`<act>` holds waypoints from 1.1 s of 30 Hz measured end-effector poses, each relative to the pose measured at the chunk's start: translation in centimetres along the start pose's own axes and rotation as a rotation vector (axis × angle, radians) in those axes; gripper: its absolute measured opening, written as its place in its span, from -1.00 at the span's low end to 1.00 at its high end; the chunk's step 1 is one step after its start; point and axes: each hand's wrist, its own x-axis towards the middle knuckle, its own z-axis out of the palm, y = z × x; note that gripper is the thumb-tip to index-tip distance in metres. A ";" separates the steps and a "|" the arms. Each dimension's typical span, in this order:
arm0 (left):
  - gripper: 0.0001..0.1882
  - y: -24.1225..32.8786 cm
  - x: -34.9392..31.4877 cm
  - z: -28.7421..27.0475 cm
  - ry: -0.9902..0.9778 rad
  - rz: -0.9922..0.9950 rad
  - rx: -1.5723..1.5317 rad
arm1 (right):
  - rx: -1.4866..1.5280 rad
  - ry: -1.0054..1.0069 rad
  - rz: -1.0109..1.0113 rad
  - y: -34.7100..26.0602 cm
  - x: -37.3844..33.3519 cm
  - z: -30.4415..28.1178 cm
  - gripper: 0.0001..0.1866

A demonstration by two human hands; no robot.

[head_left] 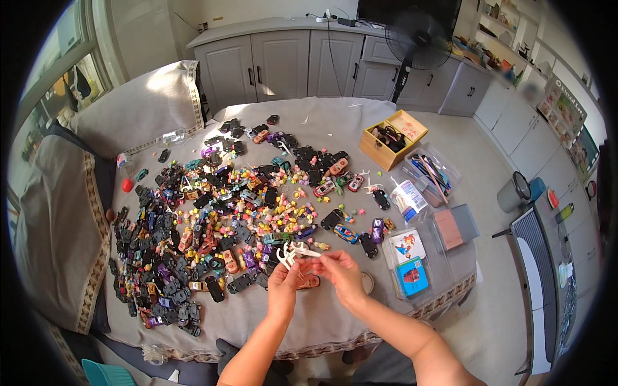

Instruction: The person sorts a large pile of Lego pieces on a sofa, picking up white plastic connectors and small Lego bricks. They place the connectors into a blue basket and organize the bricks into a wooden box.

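My left hand (pixel 283 287) is closed on a white plastic piece with curved, hook-like prongs (pixel 286 257). My right hand (pixel 342 276) pinches a slim white strip (pixel 309 253) that meets the left hand's piece; I cannot tell whether the two are joined. Both hands hover over the near edge of a large heap of toy cars (pixel 174 283), mostly black, some purple and orange. An orange toy car (pixel 309 282) lies just beneath them. Small pink and yellow figures (pixel 257 219) are mixed through the heap's middle.
A cloth-covered table (pixel 335 321) bears everything. To the right stand a wooden box (pixel 385 153) of dark items, a clear bin (pixel 444 168) of pens, a blue card pack (pixel 412 276) and a tape roll (pixel 367 282). Beyond are a fan (pixel 418 40) and grey cabinets (pixel 280 64).
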 end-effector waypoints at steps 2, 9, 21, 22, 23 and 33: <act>-0.79 -0.6 -0.1 -0.1 -0.002 0.063 0.004 | -0.030 -0.002 0.045 0.7 -0.6 0.3 -0.90; -0.73 -1.0 0.0 0.4 -0.033 0.040 -0.046 | -0.277 -0.082 0.012 2.5 -1.5 0.1 -0.89; -0.77 1.0 1.3 -0.9 0.077 0.064 -0.157 | -1.838 -0.120 -0.500 -12.3 10.2 -1.9 -0.82; -0.77 0.8 1.4 -0.4 0.063 0.063 -0.160 | -1.997 -0.073 -0.510 -13.3 13.3 -4.5 -0.79; -0.77 0.8 1.5 -0.4 0.063 0.065 -0.153 | -2.147 -0.044 -0.522 -13.5 16.4 -6.7 -0.76; -0.76 0.6 1.8 -0.7 0.090 0.071 -0.119 | -2.764 -0.185 -0.175 -9.5 22.6 -9.6 -0.83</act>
